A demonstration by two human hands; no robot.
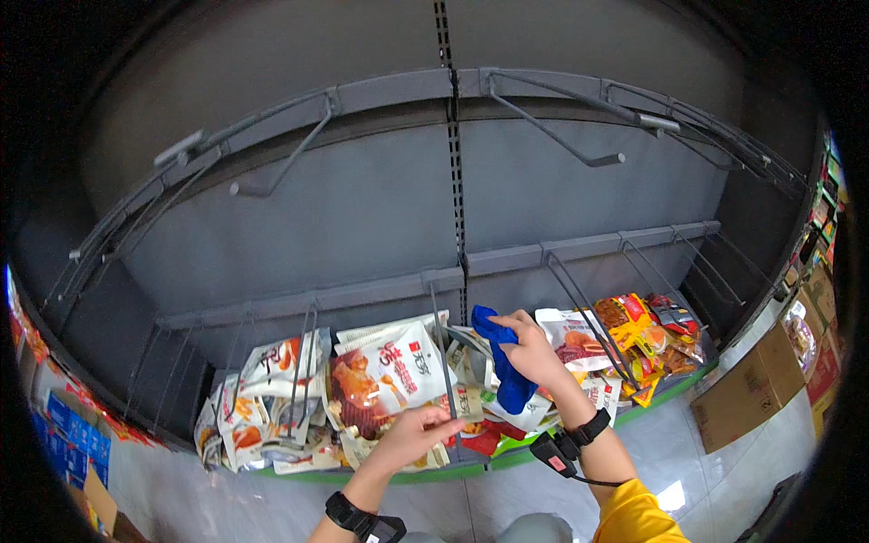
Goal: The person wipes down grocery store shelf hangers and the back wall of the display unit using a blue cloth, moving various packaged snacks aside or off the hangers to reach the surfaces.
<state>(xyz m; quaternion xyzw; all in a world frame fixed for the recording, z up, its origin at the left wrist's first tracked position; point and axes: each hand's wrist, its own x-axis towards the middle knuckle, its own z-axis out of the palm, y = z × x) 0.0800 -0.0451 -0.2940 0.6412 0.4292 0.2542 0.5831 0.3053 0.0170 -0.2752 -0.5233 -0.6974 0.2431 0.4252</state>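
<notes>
My right hand [533,349] grips a crumpled blue cloth [510,380], held over the packets near the centre post. My left hand [414,438] has its thumb and fingers at the front end of a metal display hook [441,346] and appears to pinch it. That hook juts forward from the lower grey crossbar [380,290]. Beneath and beside my left hand lies a large white snack packet [387,373] with a picture of cooked meat. Another white packet [574,336] lies to the right of my right hand.
More packets [248,421] fill the bottom shelf's left side, yellow ones [628,326] its right. Upper hooks [557,136] project from the upper crossbar [394,91]. A green strip [407,477] edges the shelf. A cardboard box [750,387] stands on the floor [672,441] at right.
</notes>
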